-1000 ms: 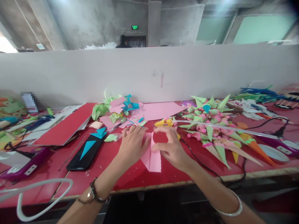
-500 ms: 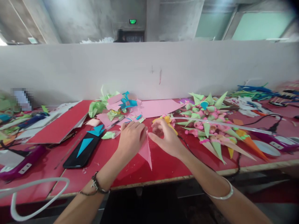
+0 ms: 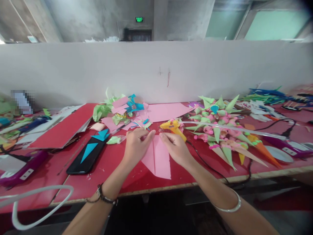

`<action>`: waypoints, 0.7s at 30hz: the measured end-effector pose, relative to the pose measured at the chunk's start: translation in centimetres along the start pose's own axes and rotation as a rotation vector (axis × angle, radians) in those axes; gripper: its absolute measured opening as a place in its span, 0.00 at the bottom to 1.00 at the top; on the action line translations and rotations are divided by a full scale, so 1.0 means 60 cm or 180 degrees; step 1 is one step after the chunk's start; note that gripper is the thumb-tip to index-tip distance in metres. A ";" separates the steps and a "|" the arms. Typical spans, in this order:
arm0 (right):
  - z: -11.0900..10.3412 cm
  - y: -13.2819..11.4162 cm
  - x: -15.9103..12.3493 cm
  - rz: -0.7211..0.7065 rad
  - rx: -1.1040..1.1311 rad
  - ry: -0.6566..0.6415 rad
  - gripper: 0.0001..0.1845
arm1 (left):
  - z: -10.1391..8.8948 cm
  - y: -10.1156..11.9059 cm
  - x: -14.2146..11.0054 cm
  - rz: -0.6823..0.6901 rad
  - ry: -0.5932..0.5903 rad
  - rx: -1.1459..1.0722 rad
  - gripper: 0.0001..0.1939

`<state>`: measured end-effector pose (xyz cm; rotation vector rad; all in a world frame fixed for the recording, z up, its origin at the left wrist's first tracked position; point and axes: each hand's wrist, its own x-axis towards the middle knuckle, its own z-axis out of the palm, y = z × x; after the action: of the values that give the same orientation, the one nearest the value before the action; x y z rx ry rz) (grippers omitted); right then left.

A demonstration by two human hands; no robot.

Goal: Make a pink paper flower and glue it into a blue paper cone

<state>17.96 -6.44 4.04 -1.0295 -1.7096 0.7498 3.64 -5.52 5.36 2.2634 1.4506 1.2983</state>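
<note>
A pink sheet of paper (image 3: 160, 160) with a lengthwise crease hangs between my hands over the red table. My left hand (image 3: 138, 143) pinches its upper left edge, fingers closed. At the upper right edge, my right hand (image 3: 176, 147) also pinches the paper between thumb and fingers. Just beyond my right hand lies a yellow hot glue gun (image 3: 174, 126) with a clear glue stick (image 3: 227, 130) sticking out to the right. Left of my left hand rests a small bag of light green material (image 3: 114, 140).
A black phone (image 3: 83, 161) with blue paper triangles (image 3: 89, 152) lies at left, near a red board (image 3: 63, 125). Paper scraps (image 3: 119, 109) pile up behind. Green and pink paper cones (image 3: 217, 130) crowd the right. A power strip (image 3: 288, 145) and the glue gun's cord (image 3: 202, 160) are there too.
The pink paper has opened out from a narrow folded shape into a wider creased sheet. My right hand has closed on its edge and moved lower, uncovering the glue gun.
</note>
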 end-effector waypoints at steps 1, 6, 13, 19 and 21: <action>0.003 0.000 -0.001 0.0026 0.0059 0.0042 0.19 | 0.001 0.000 0.000 -0.0040 0.0030 -0.0079 0.20; 0.017 -0.003 -0.006 0.0179 0.0328 0.0200 0.19 | 0.002 0.003 0.000 -0.0235 0.0113 -0.0112 0.19; 0.031 0.001 -0.008 0.0238 0.0431 0.0355 0.18 | 0.009 0.003 -0.002 -0.0387 0.0215 -0.0194 0.19; 0.032 0.005 -0.013 0.0259 0.0325 0.0390 0.17 | 0.013 0.000 -0.007 -0.0417 0.0266 -0.0355 0.18; 0.033 0.006 -0.015 0.0254 0.0309 0.0447 0.18 | 0.015 -0.002 -0.009 -0.0444 0.0287 -0.0359 0.19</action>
<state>16.37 -7.13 2.65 -1.0629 -1.5055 0.7850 4.15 -5.60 4.45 2.0194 1.4939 1.4166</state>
